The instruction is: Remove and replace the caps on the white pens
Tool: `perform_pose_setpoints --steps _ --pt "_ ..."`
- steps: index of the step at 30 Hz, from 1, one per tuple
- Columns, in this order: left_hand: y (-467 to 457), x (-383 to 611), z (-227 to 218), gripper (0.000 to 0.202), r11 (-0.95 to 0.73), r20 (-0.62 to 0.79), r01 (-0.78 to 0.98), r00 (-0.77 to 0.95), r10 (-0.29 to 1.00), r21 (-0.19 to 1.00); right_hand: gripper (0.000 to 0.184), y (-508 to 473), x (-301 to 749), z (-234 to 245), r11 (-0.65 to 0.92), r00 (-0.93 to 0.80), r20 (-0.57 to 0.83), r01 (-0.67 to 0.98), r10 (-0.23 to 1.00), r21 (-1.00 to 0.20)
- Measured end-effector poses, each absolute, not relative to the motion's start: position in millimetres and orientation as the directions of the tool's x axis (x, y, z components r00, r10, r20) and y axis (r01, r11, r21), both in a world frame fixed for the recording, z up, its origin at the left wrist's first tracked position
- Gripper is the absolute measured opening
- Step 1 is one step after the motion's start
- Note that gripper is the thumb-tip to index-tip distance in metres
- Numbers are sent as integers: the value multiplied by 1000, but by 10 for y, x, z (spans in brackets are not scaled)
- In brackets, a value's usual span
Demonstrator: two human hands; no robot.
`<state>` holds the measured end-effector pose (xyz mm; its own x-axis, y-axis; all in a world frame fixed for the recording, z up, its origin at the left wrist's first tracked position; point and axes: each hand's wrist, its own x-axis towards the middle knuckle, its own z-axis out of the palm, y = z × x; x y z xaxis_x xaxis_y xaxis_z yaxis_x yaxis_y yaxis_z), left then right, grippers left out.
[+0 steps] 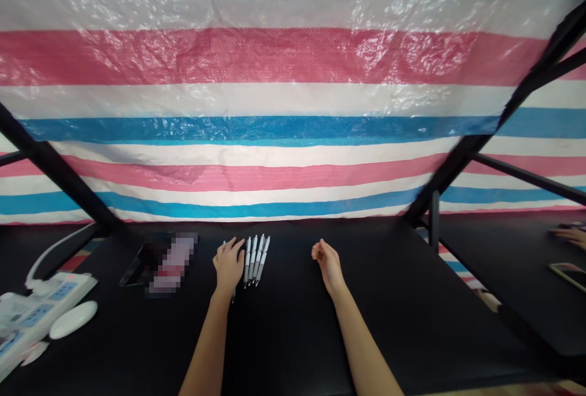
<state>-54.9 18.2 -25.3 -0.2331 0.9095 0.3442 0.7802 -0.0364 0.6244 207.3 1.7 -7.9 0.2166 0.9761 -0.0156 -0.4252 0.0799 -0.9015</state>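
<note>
"What's under your hands right now?"

"My left grip lies palm down on the black surface, fingers apart and not clamped, its fingertips just beside a neat row of white retractable pens. A single pen seems to run under my palm, with its end showing below my hand."

"And the other one?"

"My right grip rests on the surface well apart from the pens. Its fingers are curled together loosely, and they hold nothing."

"Where do the pens sit?"

"Side by side between my hands, much closer to the left, with their tips toward me."

"What else is near?"

"Left of my left grip there's a dark flat device with a blurred object beside it, too obscured to tell. Farther left sit a white power strip and a white mouse."

"Anyone else there?"

"Yes, another person's hand shows at the far right, on a separate dark table, near a phone. A striped tarp hangs behind everything."
</note>
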Motion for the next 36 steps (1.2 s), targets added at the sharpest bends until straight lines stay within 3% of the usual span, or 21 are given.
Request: perform_pose_setpoints --steps 3,8,11,18,36 --pt "187 -609 -246 32 -70 318 643 -279 906 763 35 11 2078 -84 78 207 -14 -431 978 -899" --pt "156 -691 -287 60 -80 223 409 -315 922 909 35 5 2087 -71 87 222 -14 -438 975 -895" --pt "120 -692 -310 62 -82 241 462 -298 923 883 35 10 2092 -66 85 228 -21 -445 973 -892" --pt "105 -627 -324 39 -154 349 576 -246 904 803 31 23 2101 -100 76 208 -24 -456 978 -887" --pt "166 -237 -406 30 -194 368 472 -311 876 860 31 20 2063 -90 81 214 -7 -401 977 -912"
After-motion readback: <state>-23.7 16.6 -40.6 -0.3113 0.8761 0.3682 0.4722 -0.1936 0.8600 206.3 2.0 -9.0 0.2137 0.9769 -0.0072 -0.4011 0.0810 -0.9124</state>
